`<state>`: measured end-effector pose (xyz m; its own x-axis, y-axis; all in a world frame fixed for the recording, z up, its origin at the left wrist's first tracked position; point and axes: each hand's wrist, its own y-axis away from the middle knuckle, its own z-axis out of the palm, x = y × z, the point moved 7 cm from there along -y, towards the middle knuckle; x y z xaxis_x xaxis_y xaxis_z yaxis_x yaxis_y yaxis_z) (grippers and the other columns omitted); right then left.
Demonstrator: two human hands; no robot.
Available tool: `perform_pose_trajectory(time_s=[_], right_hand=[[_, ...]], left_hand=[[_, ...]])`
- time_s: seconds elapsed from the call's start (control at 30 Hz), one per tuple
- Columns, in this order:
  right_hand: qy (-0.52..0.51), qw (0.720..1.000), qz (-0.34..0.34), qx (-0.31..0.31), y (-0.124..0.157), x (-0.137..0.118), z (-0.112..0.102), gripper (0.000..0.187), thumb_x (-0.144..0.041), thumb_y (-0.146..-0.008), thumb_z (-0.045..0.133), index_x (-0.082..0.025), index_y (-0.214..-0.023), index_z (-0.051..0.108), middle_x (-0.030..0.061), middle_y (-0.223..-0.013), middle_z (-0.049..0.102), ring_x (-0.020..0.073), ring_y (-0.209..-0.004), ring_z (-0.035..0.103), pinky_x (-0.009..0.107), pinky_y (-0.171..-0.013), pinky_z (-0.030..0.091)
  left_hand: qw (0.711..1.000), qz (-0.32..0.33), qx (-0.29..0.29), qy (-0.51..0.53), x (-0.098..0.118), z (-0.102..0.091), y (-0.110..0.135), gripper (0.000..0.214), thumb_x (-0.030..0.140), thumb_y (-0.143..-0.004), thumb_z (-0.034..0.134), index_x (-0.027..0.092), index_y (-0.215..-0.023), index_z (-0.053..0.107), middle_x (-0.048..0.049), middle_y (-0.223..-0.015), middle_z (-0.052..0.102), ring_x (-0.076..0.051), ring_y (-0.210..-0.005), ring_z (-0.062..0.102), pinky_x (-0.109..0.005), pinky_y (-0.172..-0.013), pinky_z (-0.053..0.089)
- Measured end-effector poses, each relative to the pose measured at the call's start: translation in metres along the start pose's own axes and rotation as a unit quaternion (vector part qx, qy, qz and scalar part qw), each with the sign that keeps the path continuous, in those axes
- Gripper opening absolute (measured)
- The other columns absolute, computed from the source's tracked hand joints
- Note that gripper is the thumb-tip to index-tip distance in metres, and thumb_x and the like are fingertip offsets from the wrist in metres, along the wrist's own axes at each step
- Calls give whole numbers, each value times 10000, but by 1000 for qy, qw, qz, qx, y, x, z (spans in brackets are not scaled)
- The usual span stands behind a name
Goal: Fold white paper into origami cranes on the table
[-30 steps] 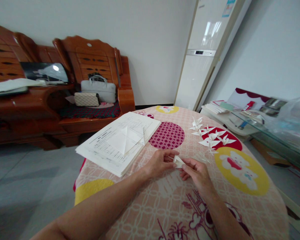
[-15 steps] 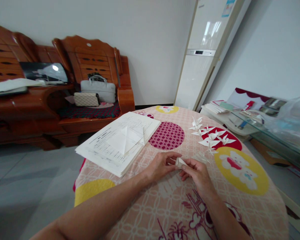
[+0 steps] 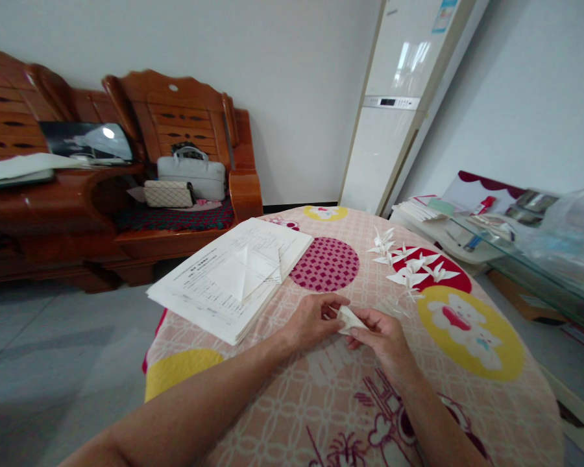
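A small folded piece of white paper (image 3: 346, 320) is pinched between both hands just above the patterned tablecloth (image 3: 467, 383). My left hand (image 3: 313, 319) grips its left side with curled fingers. My right hand (image 3: 380, 335) holds its right side, thumb pressed on top. Several finished white paper cranes (image 3: 409, 263) lie on the cloth beyond my right hand. A stack of printed sheets (image 3: 233, 275) with a creased white square on top lies to the left of my hands.
A wooden bench (image 3: 126, 168) holding a white bag (image 3: 191, 174) and a quilted purse (image 3: 168, 192) stands behind the table at left. A tall white air conditioner (image 3: 394, 104) stands in the corner. A glass side table (image 3: 511, 246) with papers and plastic is at right.
Both hands have stayed in place, working the small paper. The piece has turned slightly between the fingers and now lies flatter, pointing down to the right.
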<state>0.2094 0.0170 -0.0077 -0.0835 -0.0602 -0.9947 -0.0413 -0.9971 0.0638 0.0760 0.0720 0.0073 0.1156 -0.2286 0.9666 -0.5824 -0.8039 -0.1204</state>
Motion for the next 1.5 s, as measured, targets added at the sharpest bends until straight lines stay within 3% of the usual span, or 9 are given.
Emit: perform_pose_trajectory(time_s=[0.27,0.73,1.0,1.27,1.5], right_hand=[[-20,1000,-10,1,0,-6,1,329,-175,-655,688,-152,-981,728,59,-841,753,172,-654,664,256,-560,539],[-30,999,-16,37,-1,-4,-6,430,-195,-653,702,-142,-1079,696,73,-901,757,198,-684,689,273,-547,560],[-11,998,-37,41,-1,-6,-7,389,-274,-702,710,-151,-1071,701,88,-959,750,206,-704,695,282,-552,562],[20,999,7,44,-1,1,-6,393,-317,-707,705,-114,-1043,697,80,-769,752,185,-562,677,260,-488,539],[28,998,42,45,2,0,-1,257,-302,-691,667,-110,-858,707,54,-600,708,154,-461,629,220,-420,493]], left_hand=[[998,-5,6,56,-5,-1,-1,442,153,-696,642,78,-1131,637,-57,-841,677,-127,-700,608,-225,-645,469],[999,-10,30,21,-10,-2,-3,426,142,-681,619,85,-1102,647,-59,-856,683,-123,-696,601,-218,-630,467],[999,2,34,-35,-12,-1,-3,468,139,-672,608,112,-1138,643,-57,-907,696,-127,-715,615,-223,-647,483],[995,-5,27,-96,2,5,4,463,145,-723,567,105,-1178,646,-47,-805,699,-124,-642,607,-229,-618,484],[996,27,51,-62,2,5,4,517,115,-711,559,120,-1227,578,-83,-984,696,-163,-827,646,-251,-715,511]])
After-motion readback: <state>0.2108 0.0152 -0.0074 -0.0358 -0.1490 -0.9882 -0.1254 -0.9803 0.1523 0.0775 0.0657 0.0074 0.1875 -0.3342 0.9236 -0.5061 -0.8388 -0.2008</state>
